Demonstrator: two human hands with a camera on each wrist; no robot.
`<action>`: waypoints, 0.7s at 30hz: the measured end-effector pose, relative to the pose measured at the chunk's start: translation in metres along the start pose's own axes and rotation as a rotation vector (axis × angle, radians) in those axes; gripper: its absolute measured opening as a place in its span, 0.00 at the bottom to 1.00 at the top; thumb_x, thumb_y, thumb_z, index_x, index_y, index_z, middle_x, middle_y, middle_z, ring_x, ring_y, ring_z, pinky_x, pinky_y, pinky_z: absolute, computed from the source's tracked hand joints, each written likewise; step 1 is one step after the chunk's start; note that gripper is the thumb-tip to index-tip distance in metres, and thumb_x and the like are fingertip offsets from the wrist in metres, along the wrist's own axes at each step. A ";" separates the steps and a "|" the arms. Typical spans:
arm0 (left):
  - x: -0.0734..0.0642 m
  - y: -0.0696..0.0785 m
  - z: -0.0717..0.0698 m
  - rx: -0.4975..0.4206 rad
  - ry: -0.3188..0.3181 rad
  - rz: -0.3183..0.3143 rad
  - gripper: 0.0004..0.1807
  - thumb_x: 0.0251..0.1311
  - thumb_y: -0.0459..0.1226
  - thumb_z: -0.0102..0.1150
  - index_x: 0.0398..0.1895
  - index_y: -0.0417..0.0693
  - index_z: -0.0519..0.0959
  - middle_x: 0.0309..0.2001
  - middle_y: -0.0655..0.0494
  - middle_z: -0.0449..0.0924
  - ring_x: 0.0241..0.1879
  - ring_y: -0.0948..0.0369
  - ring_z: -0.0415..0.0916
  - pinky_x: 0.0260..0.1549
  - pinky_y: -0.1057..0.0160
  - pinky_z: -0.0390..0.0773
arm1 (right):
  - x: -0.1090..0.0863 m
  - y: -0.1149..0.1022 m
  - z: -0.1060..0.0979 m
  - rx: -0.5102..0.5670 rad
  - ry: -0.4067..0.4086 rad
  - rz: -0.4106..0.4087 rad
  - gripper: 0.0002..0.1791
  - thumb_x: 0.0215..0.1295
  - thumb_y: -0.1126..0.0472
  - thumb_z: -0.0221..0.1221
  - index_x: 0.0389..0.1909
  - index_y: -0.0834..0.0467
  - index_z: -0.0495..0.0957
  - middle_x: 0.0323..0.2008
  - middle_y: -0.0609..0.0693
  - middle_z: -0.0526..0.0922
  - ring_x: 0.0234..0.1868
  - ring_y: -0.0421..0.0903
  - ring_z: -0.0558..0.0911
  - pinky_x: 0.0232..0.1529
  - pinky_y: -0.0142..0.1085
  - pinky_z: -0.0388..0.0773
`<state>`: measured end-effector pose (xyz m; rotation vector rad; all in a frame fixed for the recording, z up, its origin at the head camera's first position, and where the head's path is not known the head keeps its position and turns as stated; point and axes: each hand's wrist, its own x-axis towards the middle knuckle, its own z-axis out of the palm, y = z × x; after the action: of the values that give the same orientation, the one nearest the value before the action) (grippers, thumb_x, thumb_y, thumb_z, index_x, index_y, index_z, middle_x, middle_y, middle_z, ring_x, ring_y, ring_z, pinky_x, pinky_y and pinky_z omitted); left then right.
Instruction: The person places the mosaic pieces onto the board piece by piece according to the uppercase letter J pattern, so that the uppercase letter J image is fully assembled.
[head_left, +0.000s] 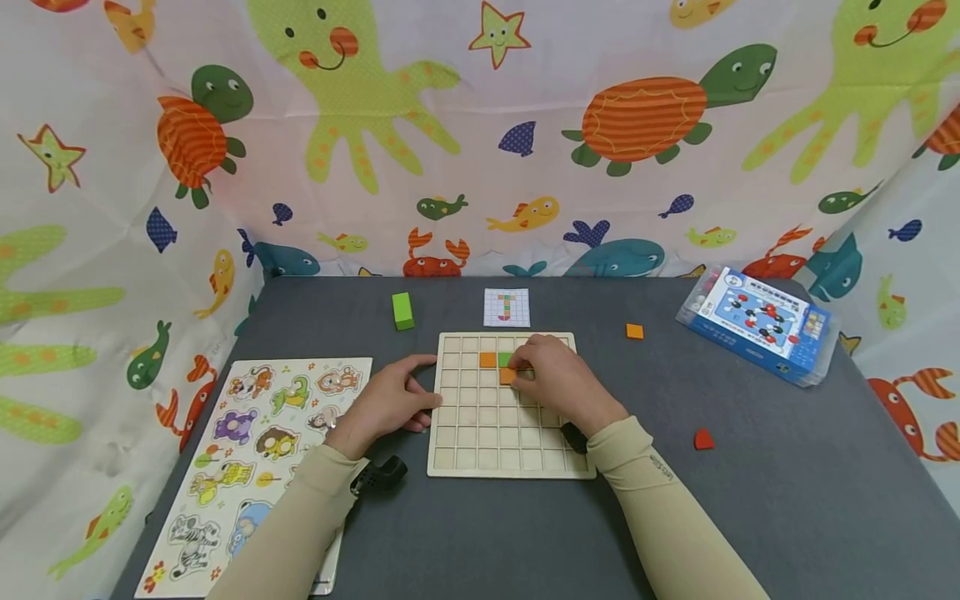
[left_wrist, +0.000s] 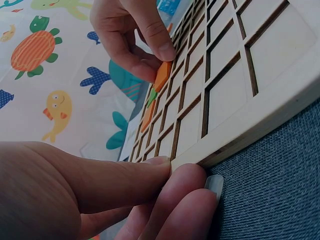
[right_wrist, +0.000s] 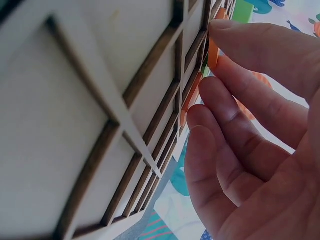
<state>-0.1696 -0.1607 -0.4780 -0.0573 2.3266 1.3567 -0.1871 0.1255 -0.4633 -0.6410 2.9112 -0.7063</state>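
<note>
From the head view, the pale grid board (head_left: 457, 458) lies near the middle of the dark tabletop (head_left: 652, 508). A wide stretch of that tabletop runs from the board's right edge to the red piece (head_left: 703, 439); on the left there is less room, as the animal puzzle board (head_left: 309, 442) lies just past the left hand (head_left: 393, 398). Beyond the far edge are the green block (head_left: 402, 312) and the pattern card (head_left: 506, 307), with the loose orange tile (head_left: 634, 331) to the right and the blue box (head_left: 761, 325) farther right. The right hand (head_left: 562, 379) reaches over the grid from the right, finger and thumb at the nearer orange tile (head_left: 507, 377). That one is a small flat square, just on the near side of the green tile (head_left: 506, 359); the farther orange tile (head_left: 488, 359) sits left of the green.

By the left wrist camera, the left hand grips the board's left edge, its thumb on the pale rim and its bent fingers against the side. Across the dark-grooved grid, the right hand pinches the nearer orange tile, which looks tilted up.

By the right wrist camera, thumb and finger hold that tile by its sides while the other fingers curl loosely; whether it touches its cell I cannot tell.
</note>
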 end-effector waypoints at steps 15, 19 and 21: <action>0.000 0.002 -0.001 0.007 -0.008 -0.001 0.41 0.67 0.37 0.75 0.81 0.58 0.69 0.39 0.46 0.86 0.27 0.58 0.88 0.31 0.60 0.91 | -0.001 -0.003 -0.002 0.005 -0.005 -0.001 0.10 0.66 0.61 0.73 0.46 0.58 0.91 0.43 0.52 0.87 0.45 0.48 0.83 0.55 0.46 0.86; 0.000 0.003 -0.001 0.006 -0.007 -0.003 0.41 0.66 0.37 0.75 0.81 0.58 0.69 0.39 0.46 0.86 0.27 0.58 0.88 0.30 0.60 0.91 | -0.001 -0.001 -0.004 0.005 -0.004 0.008 0.09 0.67 0.61 0.71 0.46 0.58 0.91 0.43 0.52 0.87 0.45 0.48 0.83 0.54 0.46 0.86; 0.000 0.002 -0.001 0.002 -0.002 -0.005 0.41 0.66 0.37 0.75 0.81 0.58 0.69 0.39 0.46 0.86 0.27 0.58 0.88 0.30 0.60 0.91 | -0.002 0.002 -0.005 0.002 -0.002 0.012 0.10 0.67 0.61 0.71 0.47 0.57 0.91 0.43 0.51 0.88 0.46 0.49 0.83 0.54 0.47 0.86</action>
<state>-0.1701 -0.1607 -0.4762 -0.0608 2.3248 1.3510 -0.1872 0.1297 -0.4593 -0.6232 2.9093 -0.7074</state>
